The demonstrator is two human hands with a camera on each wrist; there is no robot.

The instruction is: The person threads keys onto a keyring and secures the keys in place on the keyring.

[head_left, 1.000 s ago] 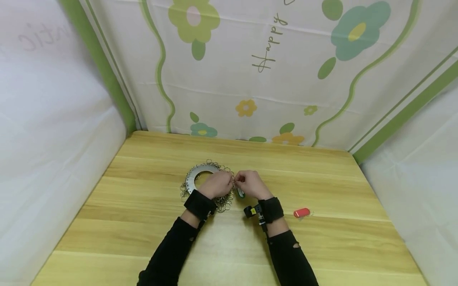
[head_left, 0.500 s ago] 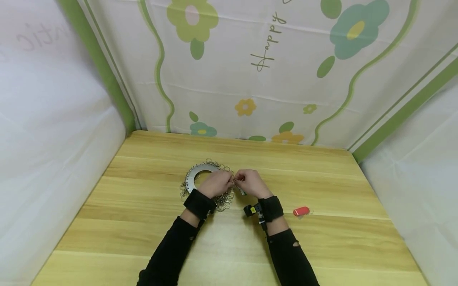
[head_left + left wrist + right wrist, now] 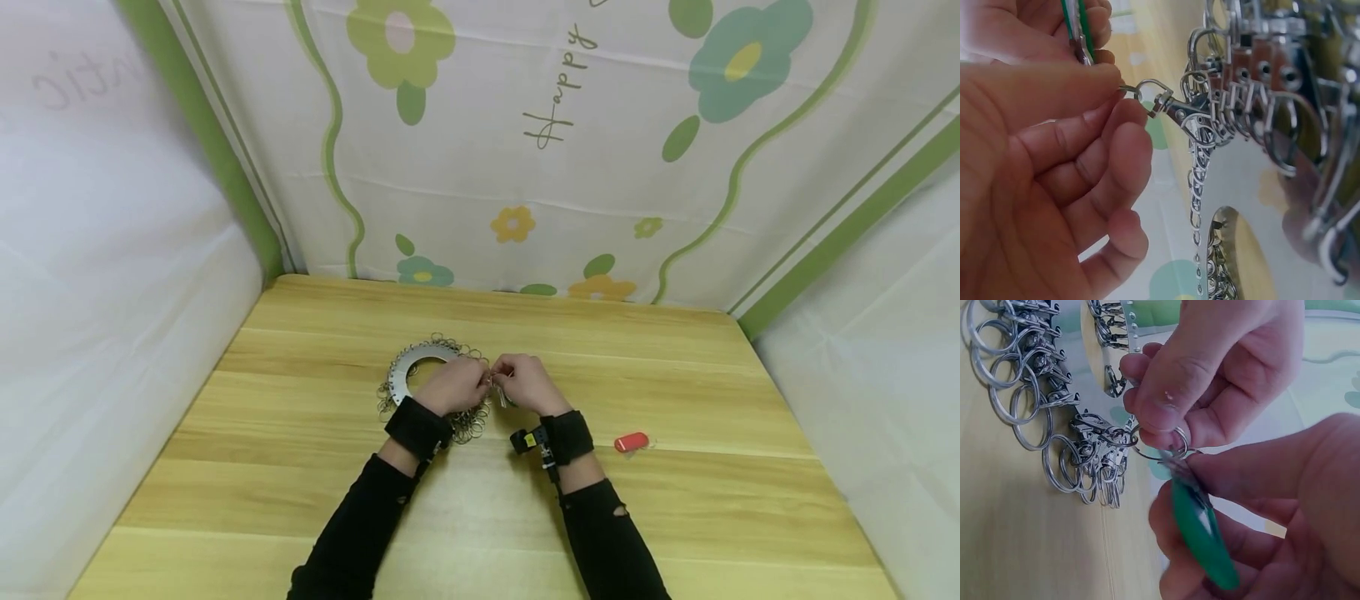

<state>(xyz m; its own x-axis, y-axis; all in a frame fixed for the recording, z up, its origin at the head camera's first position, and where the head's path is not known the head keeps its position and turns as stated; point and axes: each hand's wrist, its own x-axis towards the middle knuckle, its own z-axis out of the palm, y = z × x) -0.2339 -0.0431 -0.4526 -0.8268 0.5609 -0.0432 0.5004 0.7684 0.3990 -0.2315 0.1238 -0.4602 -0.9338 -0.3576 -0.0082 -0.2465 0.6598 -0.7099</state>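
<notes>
A flat silver metal disc (image 3: 401, 372) with a large round hole lies on the table, swivel clasps and split rings hanging all round its edge. My left hand (image 3: 453, 387) reaches over the disc and pinches a split ring (image 3: 1147, 454) between thumb and fingers. That ring hangs from a swivel clasp (image 3: 1175, 111) on the disc's edge. Close beside it, my right hand (image 3: 527, 383) holds a green key tag (image 3: 1200, 534) near the same ring, thumb at its metal end. Fingertips hide whether the tag's own small ring is threaded on the split ring.
A red key tag (image 3: 632, 442) with a small ring lies on the wooden table (image 3: 705, 500), right of my right hand. A white flowered cloth (image 3: 450, 167) rises at the table's back edge, with white cloth along both sides.
The green key tag has turned in my right hand, so less of its green shows in the head view. Both hands stay nearly in place; the disc has not moved.
</notes>
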